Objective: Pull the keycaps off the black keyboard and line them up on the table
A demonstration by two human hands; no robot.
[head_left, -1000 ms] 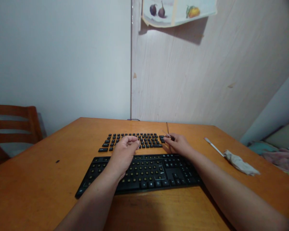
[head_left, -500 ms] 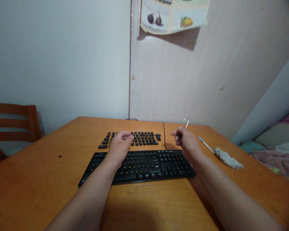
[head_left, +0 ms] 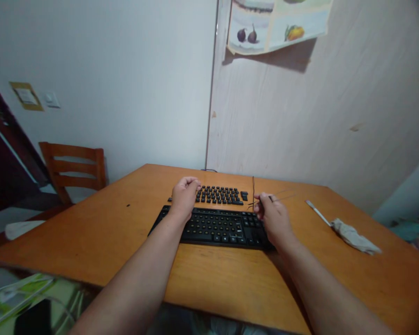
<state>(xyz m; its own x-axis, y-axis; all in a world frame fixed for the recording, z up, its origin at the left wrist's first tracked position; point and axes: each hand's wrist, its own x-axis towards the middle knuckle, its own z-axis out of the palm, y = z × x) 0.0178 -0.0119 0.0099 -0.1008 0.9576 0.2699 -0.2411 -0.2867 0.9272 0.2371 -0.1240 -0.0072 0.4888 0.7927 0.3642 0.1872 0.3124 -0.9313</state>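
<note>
A black keyboard (head_left: 214, 226) lies on the wooden table, its main section bare of caps, with small key stems showing. Behind it sit rows of loose black keycaps (head_left: 218, 194). My left hand (head_left: 185, 197) is over the left part of these rows, thumb and fingers pinched together; whatever they hold, if anything, is hidden. Above the keyboard's right end, my right hand (head_left: 272, 215) is closed on a thin wire keycap puller (head_left: 253, 204). Its bent tips point left, and fine wires stick out behind the fingers.
To the right lie a thin white brush (head_left: 317, 212) and a crumpled cloth (head_left: 356, 236). A cable (head_left: 253, 186) runs behind the keyboard. One small dark piece (head_left: 128, 205) lies at the left. A wooden chair (head_left: 73, 167) stands by the table's left side.
The view has swung left, bringing a door and the table's near edge into sight. The puller in my right hand has turned from upright to nearly level. My left hand stays pinched.
</note>
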